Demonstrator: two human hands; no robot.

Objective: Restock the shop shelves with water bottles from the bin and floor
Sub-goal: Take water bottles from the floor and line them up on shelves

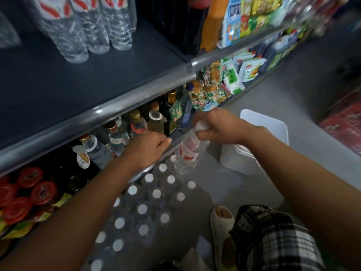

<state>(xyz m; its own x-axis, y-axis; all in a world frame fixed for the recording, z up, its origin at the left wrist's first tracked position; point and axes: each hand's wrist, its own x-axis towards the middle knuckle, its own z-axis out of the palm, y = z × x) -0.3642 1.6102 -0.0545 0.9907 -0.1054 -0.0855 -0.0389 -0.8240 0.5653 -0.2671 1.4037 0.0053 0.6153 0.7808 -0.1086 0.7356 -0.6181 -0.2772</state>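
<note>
Your right hand [216,128] is curled tight round the white cap and neck of a water bottle [188,153], which hangs tilted above the floor, just in front of the lower shelf edge. Its label is red and white; the print on it is too blurred to read. Your left hand [148,147] holds nothing, its fingers loosely bent, resting at the lip of the lower shelf [144,171].

Below your hands a pack of white-capped bottles [148,204] stands on the grey floor [224,192]. A white bin [273,126] sits on the floor just right of your right hand.

Three water bottles [93,30] with the same red-and-white labels stand on the dark upper shelf [78,85], lettering unreadable. The shelf beneath carries glass bottles with gold and red caps [136,122] and red-lidded jars [29,190]; none of their labels can be made out.
</note>
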